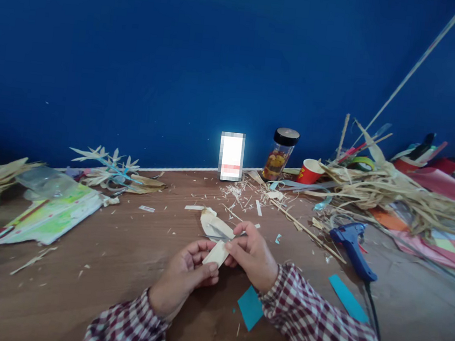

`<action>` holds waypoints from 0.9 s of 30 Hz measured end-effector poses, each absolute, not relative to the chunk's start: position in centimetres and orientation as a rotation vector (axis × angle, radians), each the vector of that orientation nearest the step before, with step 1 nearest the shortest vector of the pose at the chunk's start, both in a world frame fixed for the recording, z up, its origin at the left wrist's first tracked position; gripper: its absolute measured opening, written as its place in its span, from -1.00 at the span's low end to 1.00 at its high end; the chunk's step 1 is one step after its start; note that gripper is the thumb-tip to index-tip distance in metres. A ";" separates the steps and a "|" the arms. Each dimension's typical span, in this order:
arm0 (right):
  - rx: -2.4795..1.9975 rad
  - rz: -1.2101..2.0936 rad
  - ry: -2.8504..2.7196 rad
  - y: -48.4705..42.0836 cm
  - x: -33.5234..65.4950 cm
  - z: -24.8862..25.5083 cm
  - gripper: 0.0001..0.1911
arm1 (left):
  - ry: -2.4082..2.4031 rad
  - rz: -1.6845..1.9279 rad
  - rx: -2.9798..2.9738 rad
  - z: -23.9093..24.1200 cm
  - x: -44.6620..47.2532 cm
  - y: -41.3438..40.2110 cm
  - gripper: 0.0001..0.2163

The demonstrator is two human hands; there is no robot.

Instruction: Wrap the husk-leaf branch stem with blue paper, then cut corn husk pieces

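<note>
Left hand [184,274]: fingers pinched on the dried husk strip [216,253].
Right hand [252,253]: grips the strip's other end.
Strip: pale, flat, fibrous, above the brown wooden desk [121,257].
Nearby: blue glue gun [352,249], teal paper square [251,307].

Dry husk, wood and checked cloth

The strip [216,253] pinched between my left hand [184,274] and right hand [253,254] is pale dried husk, papery and matt. My sleeves [317,326] are soft woven cloth in a red and white check. The table [129,258] looks like brown wood, smooth and matt, dusted with dry chips. The glue gun [352,246] is blue plastic with a slight sheen; the teal square [250,307] is flat matt paper. The jar [280,154] is clear and glossy with a black lid, the cup [309,172] red paper, the straw heap [392,190] rough and brittle, the wall [183,52] matt blue.
</note>
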State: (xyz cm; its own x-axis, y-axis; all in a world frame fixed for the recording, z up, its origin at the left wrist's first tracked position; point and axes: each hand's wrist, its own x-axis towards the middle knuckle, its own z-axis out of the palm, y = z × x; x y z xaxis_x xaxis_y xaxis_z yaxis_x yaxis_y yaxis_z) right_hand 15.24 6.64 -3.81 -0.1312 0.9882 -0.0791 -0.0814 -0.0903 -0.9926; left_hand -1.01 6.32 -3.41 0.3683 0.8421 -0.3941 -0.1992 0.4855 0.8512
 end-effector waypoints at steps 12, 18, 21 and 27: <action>-1.233 1.067 -1.547 5.6 15.1 -2.3 -0.74 | 0.905 0.697 0.998 -3.9 -1.3 6.5 -0.72; -1.478 0.706 -1.561 7.4 17.6 -2.4 -0.84 | 0.973 0.685 1.093 -4.2 -1.4 6.4 -0.84; -1.611 0.538 -1.851 7.6 18.5 -2.4 -0.89 | 1.022 0.845 1.021 -3.9 -1.5 6.7 -0.87; -1.645 0.355 -2.236 6.6 18.7 -1.2 -0.84 | 1.062 1.200 0.626 -3.2 -2.3 8.1 -0.83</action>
State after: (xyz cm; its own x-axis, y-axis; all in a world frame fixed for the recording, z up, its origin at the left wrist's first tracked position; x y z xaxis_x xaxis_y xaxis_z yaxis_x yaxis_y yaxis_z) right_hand 18.66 6.56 -1.25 -0.2709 0.9546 0.1243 0.8693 0.2980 -0.3944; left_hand -2.31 8.11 -3.20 0.0024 0.9478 -0.3189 -0.4316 0.2886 0.8546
